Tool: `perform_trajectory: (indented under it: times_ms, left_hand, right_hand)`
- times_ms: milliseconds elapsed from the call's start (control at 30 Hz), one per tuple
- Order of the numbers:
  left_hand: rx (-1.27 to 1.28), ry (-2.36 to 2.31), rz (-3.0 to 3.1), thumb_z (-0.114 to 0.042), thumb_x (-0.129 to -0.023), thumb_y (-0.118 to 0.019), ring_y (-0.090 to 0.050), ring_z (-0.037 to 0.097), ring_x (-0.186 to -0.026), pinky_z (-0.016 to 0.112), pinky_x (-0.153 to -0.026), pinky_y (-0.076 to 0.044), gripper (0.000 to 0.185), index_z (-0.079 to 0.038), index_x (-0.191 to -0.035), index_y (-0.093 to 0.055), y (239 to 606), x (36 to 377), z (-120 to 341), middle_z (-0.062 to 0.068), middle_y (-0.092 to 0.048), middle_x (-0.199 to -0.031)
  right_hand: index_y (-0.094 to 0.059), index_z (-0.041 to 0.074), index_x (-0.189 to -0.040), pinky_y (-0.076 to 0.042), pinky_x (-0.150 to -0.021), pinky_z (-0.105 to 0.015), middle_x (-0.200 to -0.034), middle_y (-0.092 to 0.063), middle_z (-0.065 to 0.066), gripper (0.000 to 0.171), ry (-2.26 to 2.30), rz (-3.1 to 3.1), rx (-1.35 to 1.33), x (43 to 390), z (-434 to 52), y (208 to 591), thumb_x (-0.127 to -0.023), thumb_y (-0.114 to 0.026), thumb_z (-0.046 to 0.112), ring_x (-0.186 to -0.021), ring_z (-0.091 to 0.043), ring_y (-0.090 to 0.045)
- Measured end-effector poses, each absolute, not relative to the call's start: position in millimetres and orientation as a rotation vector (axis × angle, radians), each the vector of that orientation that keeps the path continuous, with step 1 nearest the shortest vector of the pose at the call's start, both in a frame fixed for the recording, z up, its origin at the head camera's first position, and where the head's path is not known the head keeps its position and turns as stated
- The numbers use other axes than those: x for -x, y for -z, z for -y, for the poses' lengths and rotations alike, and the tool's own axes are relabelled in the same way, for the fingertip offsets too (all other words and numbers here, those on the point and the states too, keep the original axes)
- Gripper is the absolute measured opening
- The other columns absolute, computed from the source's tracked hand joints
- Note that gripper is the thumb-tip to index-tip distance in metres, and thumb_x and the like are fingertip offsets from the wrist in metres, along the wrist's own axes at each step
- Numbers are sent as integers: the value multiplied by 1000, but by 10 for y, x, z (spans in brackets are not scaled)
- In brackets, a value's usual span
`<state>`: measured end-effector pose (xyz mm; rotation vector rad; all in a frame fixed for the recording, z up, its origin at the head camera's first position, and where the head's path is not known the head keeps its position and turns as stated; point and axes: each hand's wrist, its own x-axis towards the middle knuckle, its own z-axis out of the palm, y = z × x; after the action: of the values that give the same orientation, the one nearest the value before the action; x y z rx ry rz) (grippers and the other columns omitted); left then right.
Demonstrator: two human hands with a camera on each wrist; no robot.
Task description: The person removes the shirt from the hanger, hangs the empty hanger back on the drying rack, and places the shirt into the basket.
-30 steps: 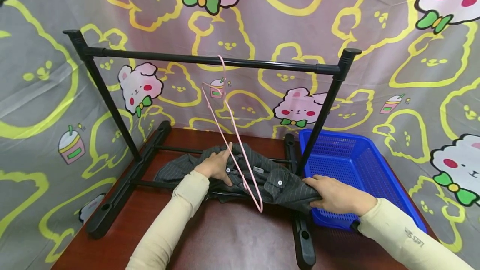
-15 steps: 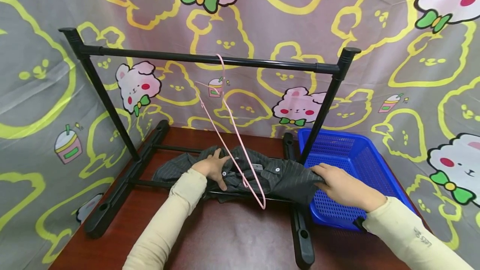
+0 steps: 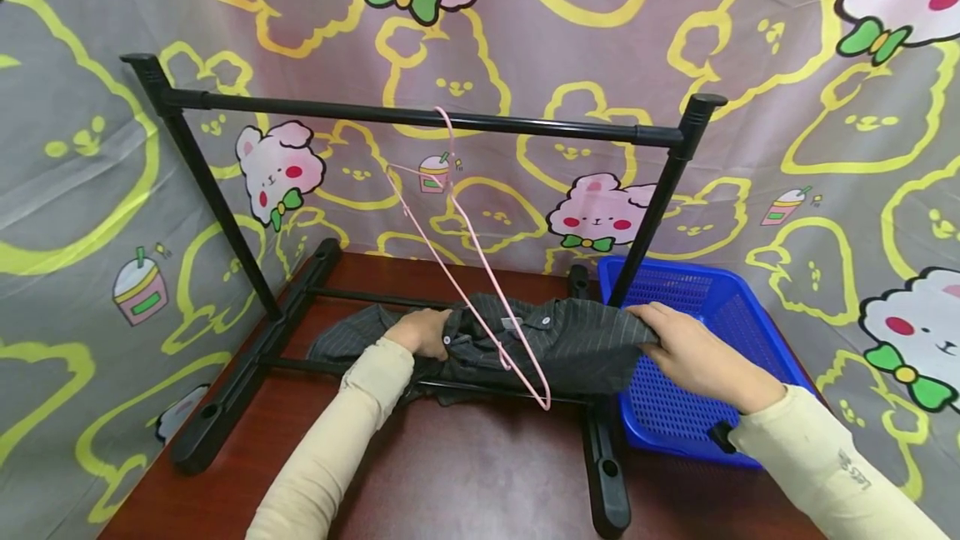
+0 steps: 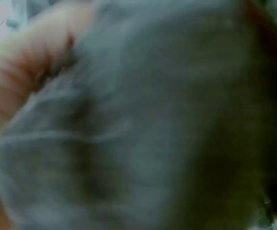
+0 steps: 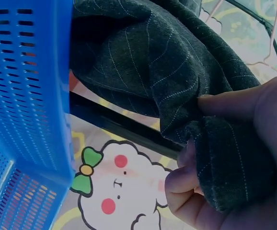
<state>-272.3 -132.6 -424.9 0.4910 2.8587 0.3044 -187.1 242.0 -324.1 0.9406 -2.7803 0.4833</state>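
Note:
A dark pinstriped shirt is lifted a little above the brown table, stretched between my two hands under the black rack. My left hand grips its left part near the collar; in the left wrist view the grey cloth fills the frame against my fingers. My right hand pinches the shirt's right edge over the blue basket; the right wrist view shows thumb and fingers curled on the striped cloth. A pink wire hanger hangs from the rack's top bar, its lower corner in front of the shirt.
The black rack has two floor feet, one at left and one at right. A blue perforated basket sits at the right, also seen in the right wrist view. A cartoon-print cloth backs the scene.
Both hands have raised the shirt off the table and pulled it taut. My right hand moved up and right over the basket. The hanger's lower corner swung right.

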Motion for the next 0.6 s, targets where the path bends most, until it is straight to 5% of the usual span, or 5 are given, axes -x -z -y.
perform_trajectory:
  times_ms: [467, 600]
  left_hand:
    - [-670, -333, -3039, -17, -71, -74, -64, 34, -89, 48, -73, -49, 37, -17, -107, -65, 4120, 2609, 1328, 10, -68, -100]
    - [-696, -369, -2974, -27, -69, -82, -61, 31, -102, 44, -83, -48, 56, -14, -120, -60, 4066, 2502, 1288, 9, -65, -112]
  right_hand:
    - [-58, 2, -113, -49, -76, -49, -101, -62, -10, 25, -550, 2716, -787, 1878, -2516, 3090, -88, -60, 0, -92, -27, -60]
    - [-58, 1, -111, -48, -74, -50, -101, -60, -12, 24, -562, 2680, -749, 1875, -2530, 3051, -88, -59, -2, -91, -29, -59]
